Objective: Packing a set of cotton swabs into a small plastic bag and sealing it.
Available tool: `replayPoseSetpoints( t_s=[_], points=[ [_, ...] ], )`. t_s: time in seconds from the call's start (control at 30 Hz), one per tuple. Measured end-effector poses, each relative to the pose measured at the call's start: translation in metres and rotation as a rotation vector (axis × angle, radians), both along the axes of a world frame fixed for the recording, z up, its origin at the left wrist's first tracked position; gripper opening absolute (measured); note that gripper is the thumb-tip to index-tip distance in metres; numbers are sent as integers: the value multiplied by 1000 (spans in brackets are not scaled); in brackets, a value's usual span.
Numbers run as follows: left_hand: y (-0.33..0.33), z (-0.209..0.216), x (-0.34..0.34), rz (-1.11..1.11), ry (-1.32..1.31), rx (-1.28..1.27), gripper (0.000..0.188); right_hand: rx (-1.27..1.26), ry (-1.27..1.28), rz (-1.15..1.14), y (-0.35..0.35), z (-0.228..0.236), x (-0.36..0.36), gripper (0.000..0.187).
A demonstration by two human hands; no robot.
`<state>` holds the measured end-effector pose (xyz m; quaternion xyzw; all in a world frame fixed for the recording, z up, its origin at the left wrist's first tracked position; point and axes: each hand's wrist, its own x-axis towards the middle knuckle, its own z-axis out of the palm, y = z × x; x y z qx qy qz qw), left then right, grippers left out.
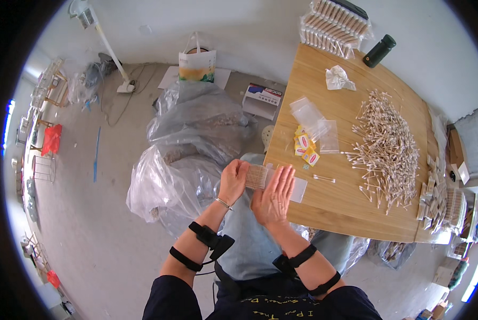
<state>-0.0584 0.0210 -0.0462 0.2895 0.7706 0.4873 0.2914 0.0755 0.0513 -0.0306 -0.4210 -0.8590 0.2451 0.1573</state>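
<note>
Nearest the head camera are the person's own dark-sleeved forearms, each strapped with black bands, rising from the lower edge over a lap in pale blue cloth. The left hand [232, 180] and the right hand [274, 196] meet just off the near edge of the wooden table [351, 205]. Between them is a small clear bag of cotton swabs [260, 176], held flat. The left hand's fingers are closed lightly on the bag's left end, thumb side toward the camera. The right hand lies with its fingers stretched out nearly straight and together, palm pressed against the bag's right part; a clear flap of the bag pokes out past the right hand, over the table's edge.

On the table, just beyond the hands, sit a few small yellow packets [304, 146] and some empty clear bags [316, 120]. Two loose swabs lie near the flap. Farther along the table spreads a large heap of loose cotton swabs [385, 144]. At the table's far end are a crumpled wrapper [338, 78], a dark green cylinder [379, 51] and a stack of filled swab bags [333, 28]. At the table's right end stand more filled bags [436, 194].

Left of the table, on the grey floor, lie big clear plastic sacks [188, 149], with a paper carrier bag [197, 63] behind them.
</note>
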Motion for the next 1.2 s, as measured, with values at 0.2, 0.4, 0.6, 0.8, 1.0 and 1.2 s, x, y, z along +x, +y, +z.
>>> replayPoseSetpoints(
  t_s=[0.2, 0.4, 0.6, 0.8, 1.0, 1.2],
  points=[
    [0, -7, 1, 34, 48, 53, 28, 46, -224, 129, -2, -2, 5, 80],
    [-1, -12, 1, 54, -72, 96, 29, 60, -241, 143, -3, -2, 6, 83],
    [4, -26, 2, 73, -36, 52, 29, 60, -256, 137, 0, -2, 8, 86],
    [0, -36, -12, 40, -207, 47, 28, 48, -106, 176, 3, -4, 12, 81],
    [7, -30, -5, 51, -282, -5, 28, 192, -12, -10, 43, -1, 58, 58],
    [4, -33, -7, 39, -250, 46, 27, 155, 4, -192, 108, 1, 74, 31]
  ],
)
